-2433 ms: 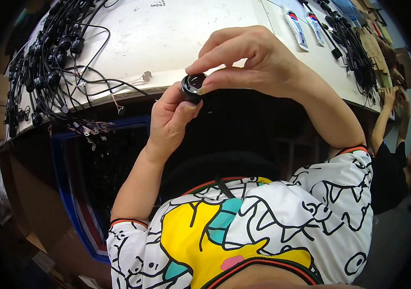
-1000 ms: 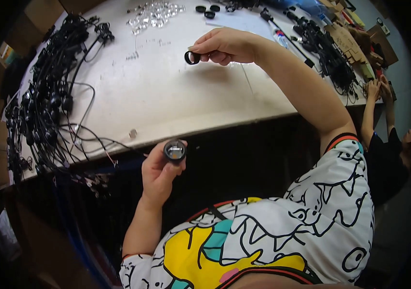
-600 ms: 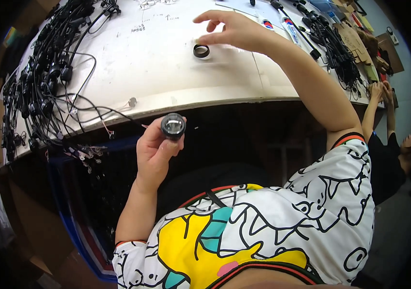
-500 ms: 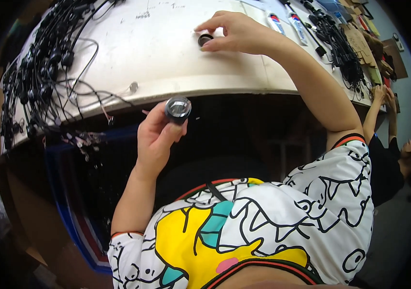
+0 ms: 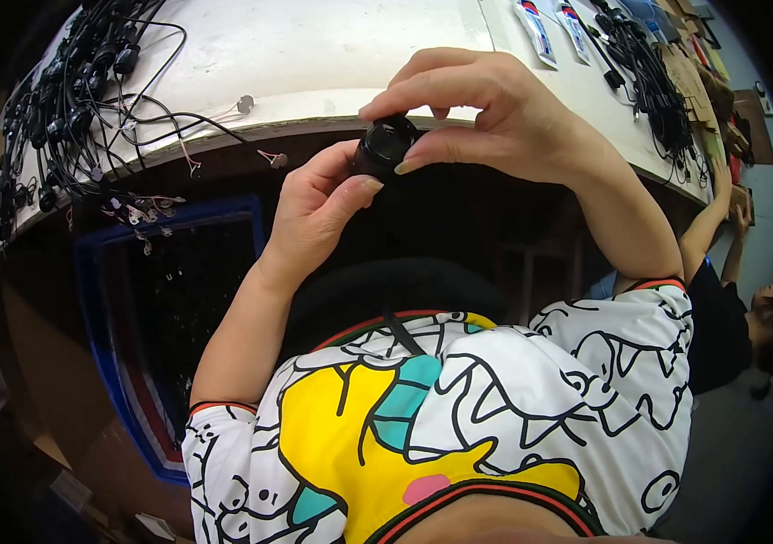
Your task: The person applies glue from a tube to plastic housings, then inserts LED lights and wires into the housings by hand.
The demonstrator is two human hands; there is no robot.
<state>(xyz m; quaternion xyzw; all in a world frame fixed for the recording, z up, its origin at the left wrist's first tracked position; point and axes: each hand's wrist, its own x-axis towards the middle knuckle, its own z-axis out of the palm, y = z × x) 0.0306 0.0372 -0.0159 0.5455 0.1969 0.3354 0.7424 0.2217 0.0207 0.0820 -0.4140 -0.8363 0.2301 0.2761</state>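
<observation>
Both of my hands meet just in front of the white table's edge. My left hand grips a small black round housing from below with thumb and fingers. My right hand comes from above and pinches the top of the same housing, where a black ring sits on its rim; how the ring sits on the housing is hidden by my fingers.
A tangle of black cables with round lamp heads covers the table's left side. More black cables and two tubes lie at the right. A dark bin with a blue rim stands under the table. Another person is at the right.
My right hand picked the black ring off the table and brought it back to the housing. My left hand lifted the housing toward it, and both hands now hold it.
</observation>
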